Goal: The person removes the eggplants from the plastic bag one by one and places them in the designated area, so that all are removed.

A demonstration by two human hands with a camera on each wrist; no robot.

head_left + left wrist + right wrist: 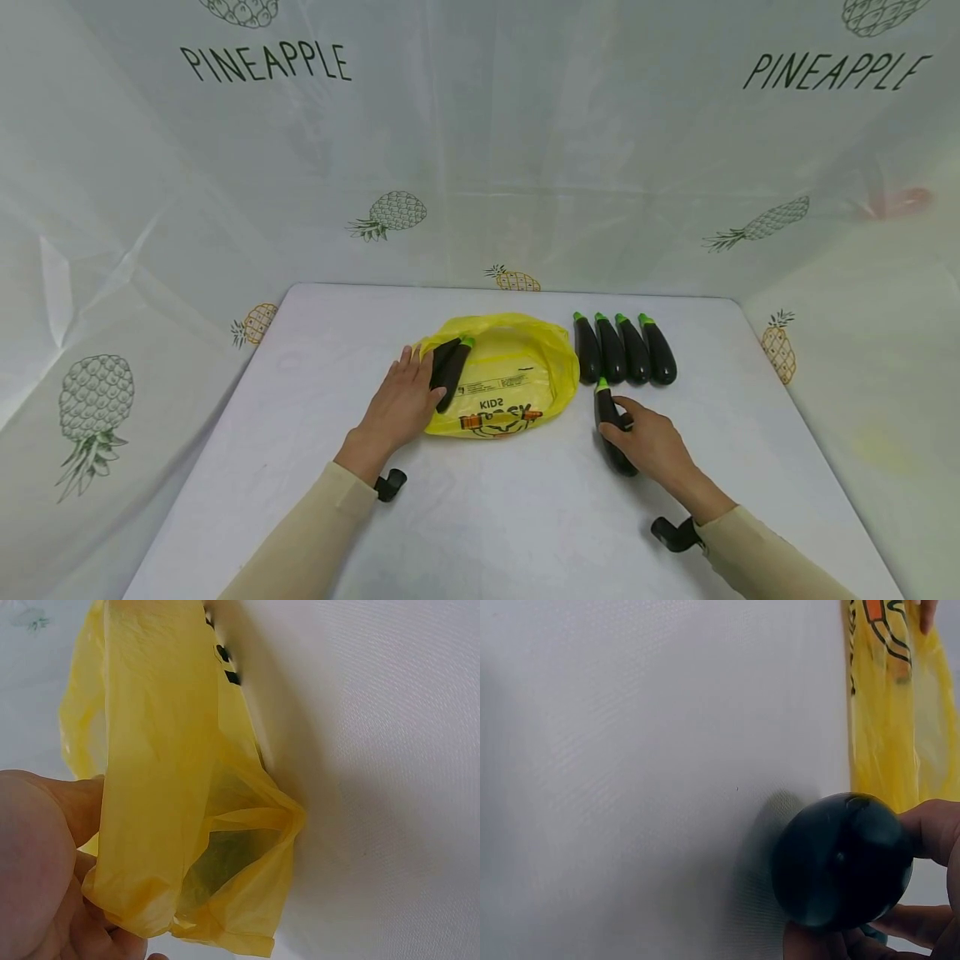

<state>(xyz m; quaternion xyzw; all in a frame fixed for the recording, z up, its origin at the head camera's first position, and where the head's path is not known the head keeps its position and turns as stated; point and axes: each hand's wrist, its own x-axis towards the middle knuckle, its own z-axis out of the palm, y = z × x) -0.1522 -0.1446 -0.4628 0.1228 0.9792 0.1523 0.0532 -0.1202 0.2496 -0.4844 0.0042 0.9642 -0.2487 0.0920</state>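
Observation:
A yellow plastic bag [510, 358] lies with its mouth spread wide, two dark eggplants [453, 375] at its left inside. Over its left rim rests my left hand [401, 400], fingers stretched out and the thumb beside the nearer eggplant. The left wrist view shows the bag's thin wall [150, 765] hiding part of the thumb and fingers. To the right of the bag, my right hand [648, 437] grips another eggplant [606, 417] round its middle, green stem pointing away. Its glossy round end [844, 862] faces the right wrist camera, close over the table.
Several more eggplants [626, 350] stand in a row just right of the bag, stems toward the back. The white table [480, 517] is backed by a pineapple-print curtain [480, 150]. Black wrist mounts [678, 535] stick out beside the sleeves.

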